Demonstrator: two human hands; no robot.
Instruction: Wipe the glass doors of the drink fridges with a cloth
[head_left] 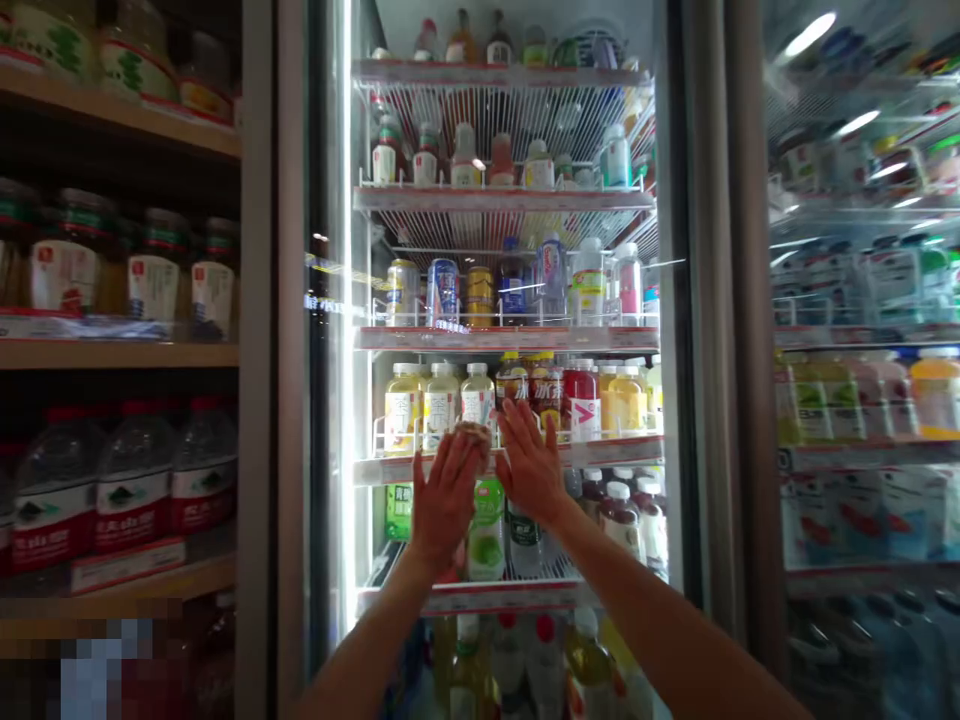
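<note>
Both my arms reach up in front of a glass cooler door (480,560). My left hand (448,492) has its fingers stretched upward, with a crumpled pale cloth (474,433) under its fingertips, against the glass. Only the cloth's top edge shows; the hand covers the rest. Just right of it, my right hand (531,458) lies flat toward the glass, fingers spread, holding nothing. Behind the hands, through the glass, are tea bottles with white caps (440,405), dark bottles with yellow caps (513,380) and a green-labelled bottle (486,540).
A bright light strip (348,300) runs down the door's left side. Metal door frames (742,350) stand to the right, beside another glass-fronted cooler (870,400). At left, wooden shelves (120,355) hold bottles, including large red-labelled water bottles (135,480).
</note>
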